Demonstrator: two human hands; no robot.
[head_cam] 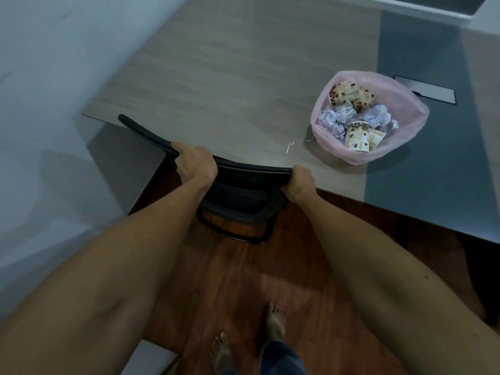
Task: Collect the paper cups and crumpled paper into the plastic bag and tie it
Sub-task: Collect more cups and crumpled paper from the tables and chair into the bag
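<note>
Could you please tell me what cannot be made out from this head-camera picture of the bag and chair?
- Plastic bag: anything lying under the paper cups and crumpled paper is covered by them.
- Chair: its seat and base are hidden by the backrest and the table.
- Left hand and right hand: the fingertips curl behind the backrest's top edge.
- Thin wire beside the bag: too small to identify.

Dim, bluish, softly blurred wide-angle view, edges bowed, faint shadows beside the plastic bag (370, 117).
</note>
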